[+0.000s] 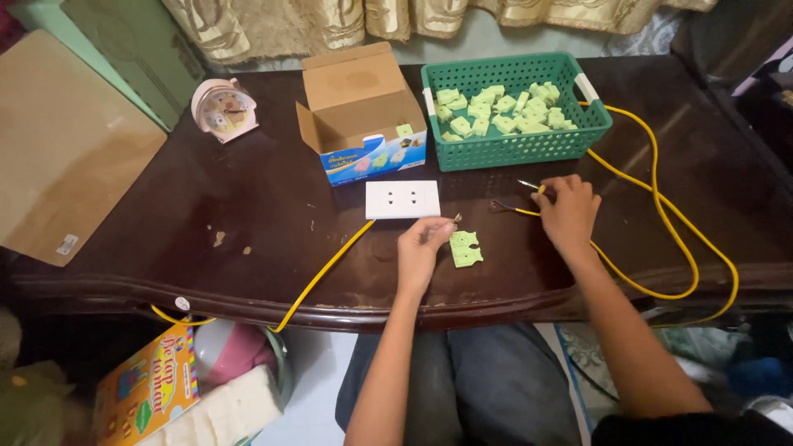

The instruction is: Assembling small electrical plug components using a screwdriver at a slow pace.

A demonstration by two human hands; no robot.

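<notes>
Pinching a yellow wire (652,206) end, the right hand (568,211) risks fraying strands; left hand (421,248) — fingers apparently curled on another end — beside a green piece (465,249).

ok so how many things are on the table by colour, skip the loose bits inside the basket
green: 2, the basket and the plastic piece by the left hand
yellow: 1, the wire at the right hand
white: 1, the socket plate
pink: 1, the clock
brown: 1, the open box
total: 6
</notes>
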